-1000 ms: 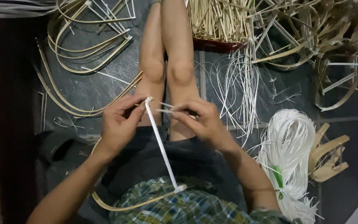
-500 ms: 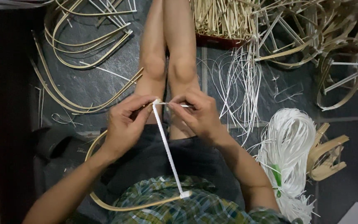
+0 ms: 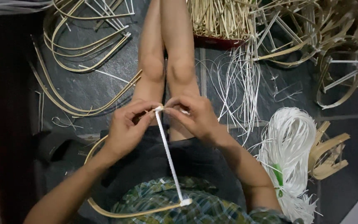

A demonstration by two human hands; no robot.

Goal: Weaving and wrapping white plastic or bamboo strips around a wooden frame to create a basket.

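I sit on a dark floor with my legs stretched out. My left hand (image 3: pixel 130 129) and my right hand (image 3: pixel 193 117) meet above my thighs, fingertips pinching the top end of a white wrapped stick (image 3: pixel 168 154). The stick slants down toward my lap and joins a curved bamboo strip (image 3: pixel 117 212) that loops around my left side. A thin white strand runs between the fingers of both hands at the stick's top.
A coil of white plastic strips (image 3: pixel 290 153) lies at my right with bent bamboo pieces (image 3: pixel 328 155) beside it. Loose white strands (image 3: pixel 241 89) lie right of my knees. Curved bamboo hoops (image 3: pixel 83 45) lie at the left, and a bundle of bamboo sticks (image 3: pixel 218 18) ahead.
Both hands have drawn closer together at the stick's top end, and the short strand between them has shortened. The stick and curved strip stay in my lap.
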